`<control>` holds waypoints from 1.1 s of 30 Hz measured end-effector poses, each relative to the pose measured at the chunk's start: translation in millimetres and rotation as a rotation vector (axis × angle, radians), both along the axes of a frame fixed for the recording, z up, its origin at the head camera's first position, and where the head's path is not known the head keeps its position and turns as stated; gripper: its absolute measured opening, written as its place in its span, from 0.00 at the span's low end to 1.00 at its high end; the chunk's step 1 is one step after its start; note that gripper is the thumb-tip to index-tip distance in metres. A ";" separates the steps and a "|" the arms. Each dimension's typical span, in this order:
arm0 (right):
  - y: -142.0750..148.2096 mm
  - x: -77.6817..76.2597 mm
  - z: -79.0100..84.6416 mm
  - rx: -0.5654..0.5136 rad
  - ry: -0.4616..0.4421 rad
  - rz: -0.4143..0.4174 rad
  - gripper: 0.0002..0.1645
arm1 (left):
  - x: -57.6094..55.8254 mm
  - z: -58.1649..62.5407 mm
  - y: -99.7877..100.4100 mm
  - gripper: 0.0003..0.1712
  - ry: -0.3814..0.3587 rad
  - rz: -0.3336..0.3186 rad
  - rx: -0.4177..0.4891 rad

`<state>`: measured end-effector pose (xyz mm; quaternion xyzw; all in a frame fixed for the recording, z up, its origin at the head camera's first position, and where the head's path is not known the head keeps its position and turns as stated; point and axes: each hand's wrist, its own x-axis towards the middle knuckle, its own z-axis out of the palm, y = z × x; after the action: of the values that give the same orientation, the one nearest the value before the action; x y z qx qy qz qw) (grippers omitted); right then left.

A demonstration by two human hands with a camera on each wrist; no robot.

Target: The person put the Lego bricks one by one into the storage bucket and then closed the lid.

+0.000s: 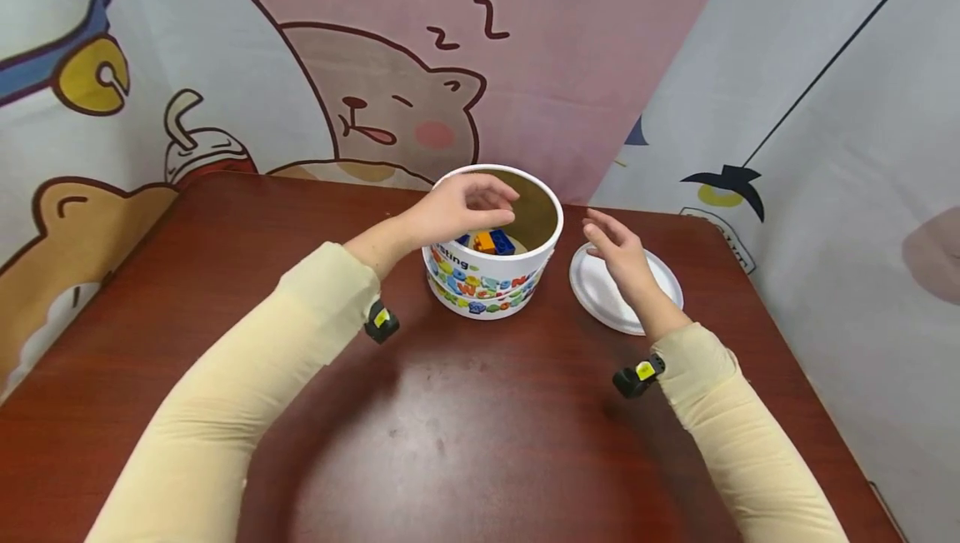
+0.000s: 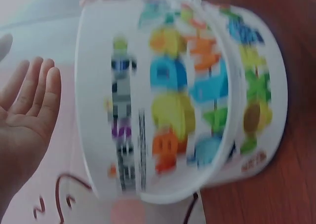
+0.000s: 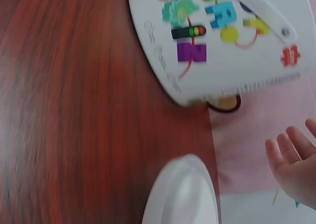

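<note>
A white bucket point(image 1: 487, 286) printed with colourful letters stands upright and uncovered towards the back of the table. Inside it, blue and orange toy bricks point(image 1: 495, 241) show near the front wall. My left hand point(image 1: 453, 208) hovers over the bucket's mouth, its fingers loosely bent around nothing; the left wrist view shows the same hand point(image 2: 29, 115) beside the bucket's rim. To the bucket's right lies a round white lid point(image 1: 600, 297). Over that lid is my right hand point(image 1: 621, 258), fingers relaxed and palm bare. In the right wrist view, a white handle point(image 3: 264, 11) crosses the bucket's side.
The brown wooden table point(image 1: 420, 443) reaches back to a cartoon-printed cloth point(image 1: 562, 52), close behind the bucket. More pale cloth point(image 1: 862, 151) hangs along the right edge. Small black devices are strapped under both wrists.
</note>
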<state>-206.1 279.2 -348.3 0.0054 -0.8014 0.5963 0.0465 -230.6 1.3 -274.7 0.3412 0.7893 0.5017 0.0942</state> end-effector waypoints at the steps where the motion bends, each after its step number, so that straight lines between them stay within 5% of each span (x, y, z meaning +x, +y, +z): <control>1: 4.5 1.9 0.3 0.020 -0.007 -0.005 0.33 | 3.6 -0.3 5.1 0.17 0.005 -0.013 -0.001; 8: 29.5 11.7 0.4 0.113 -0.042 -0.023 0.35 | 28.9 -5.6 45.9 0.21 0.005 -0.105 -0.025; 15: 52.4 15.6 -3.7 0.180 -0.056 -0.079 0.38 | 46.7 -23.9 88.8 0.29 -0.035 -0.142 -0.134; 20: 69.4 19.0 -6.1 0.243 -0.141 -0.157 0.42 | 53.9 -41.8 117.8 0.32 -0.027 -0.079 -0.254; 28: 97.9 20.5 -19.8 0.231 -0.260 -0.242 0.48 | 50.1 -72.9 146.0 0.32 0.002 0.123 -0.344; 33: 115.6 22.6 -29.1 0.249 -0.309 -0.319 0.53 | 48.5 -86.9 155.6 0.34 -0.057 0.170 -0.389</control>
<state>-183.5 394.8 -377.4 -0.2067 -0.8570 0.4719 0.0162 -182.2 156.8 -361.6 0.2344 0.8942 0.3556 0.1380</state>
